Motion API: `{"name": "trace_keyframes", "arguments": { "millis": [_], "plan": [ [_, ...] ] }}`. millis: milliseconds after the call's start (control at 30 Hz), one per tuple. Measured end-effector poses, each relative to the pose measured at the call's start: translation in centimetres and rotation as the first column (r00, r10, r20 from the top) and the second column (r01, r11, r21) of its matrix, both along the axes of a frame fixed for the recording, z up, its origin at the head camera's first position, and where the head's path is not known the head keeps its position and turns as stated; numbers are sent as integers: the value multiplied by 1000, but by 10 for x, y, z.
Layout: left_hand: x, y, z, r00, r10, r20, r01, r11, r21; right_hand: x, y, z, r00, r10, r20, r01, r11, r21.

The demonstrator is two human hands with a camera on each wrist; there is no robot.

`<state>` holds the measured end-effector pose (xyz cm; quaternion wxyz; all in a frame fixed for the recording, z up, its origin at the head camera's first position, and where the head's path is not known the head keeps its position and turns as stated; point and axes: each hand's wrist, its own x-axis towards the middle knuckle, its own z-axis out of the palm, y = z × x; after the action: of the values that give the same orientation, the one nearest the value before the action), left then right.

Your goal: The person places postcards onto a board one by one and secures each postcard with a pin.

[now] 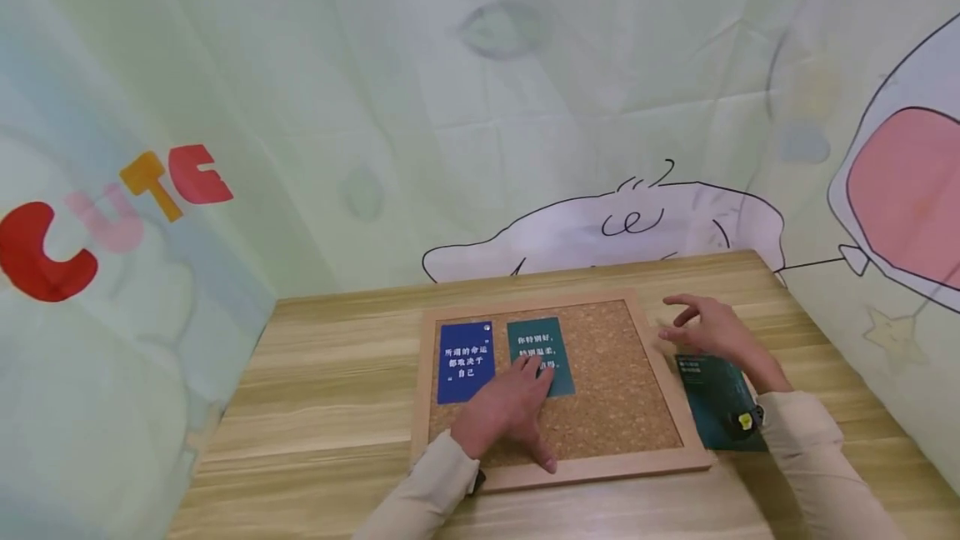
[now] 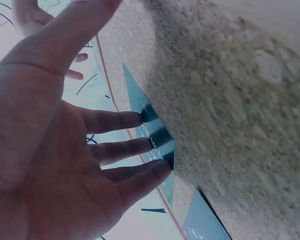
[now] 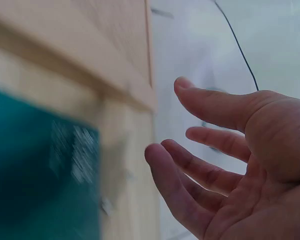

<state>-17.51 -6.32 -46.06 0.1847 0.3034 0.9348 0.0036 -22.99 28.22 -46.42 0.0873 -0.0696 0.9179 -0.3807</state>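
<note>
My left hand (image 1: 510,407) lies over a framed corkboard (image 1: 615,390), its fingertips resting on a teal card (image 1: 536,332) with white lettering. In the left wrist view, three outstretched fingers (image 2: 122,150) touch that teal card (image 2: 135,95), and the thumb is held wide of them. Left of it on the cork is a dark blue card (image 1: 465,390), also lettered in white. Beyond the board's right edge hovers my right hand (image 1: 708,327), fingers loosely bent around nothing. Below it, a larger dark green-blue card (image 1: 712,407) lies on the table, partly covered by the right wrist.
The board's pale wooden frame (image 1: 600,469) stands slightly above the wood-grain table (image 1: 337,390). A printed cloth backdrop (image 1: 360,107) with cartoon drawings hangs behind and at both sides. Close to the large card is a small shiny thing (image 3: 106,206).
</note>
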Motion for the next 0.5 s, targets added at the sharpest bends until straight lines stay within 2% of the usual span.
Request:
{"name": "trace_keyframes", "arguments": {
  "millis": [133, 300, 400, 500],
  "plan": [
    [1, 1, 0, 1000, 9, -3, -9, 1000, 4, -9, 19, 6, 998, 20, -67, -13, 994, 106],
    [2, 2, 2, 1000, 18, 5, -18, 1000, -6, -20, 35, 1, 995, 66, -81, -48, 976, 212],
    [3, 3, 2, 1000, 18, 1, -18, 1000, -10, -23, 40, -7, 996, 74, -55, -59, 971, 231],
    [2, 4, 1, 1000, 25, 3, -25, 1000, 2, -26, 42, -14, 996, 68, -63, -52, 972, 231]
  ]
}}
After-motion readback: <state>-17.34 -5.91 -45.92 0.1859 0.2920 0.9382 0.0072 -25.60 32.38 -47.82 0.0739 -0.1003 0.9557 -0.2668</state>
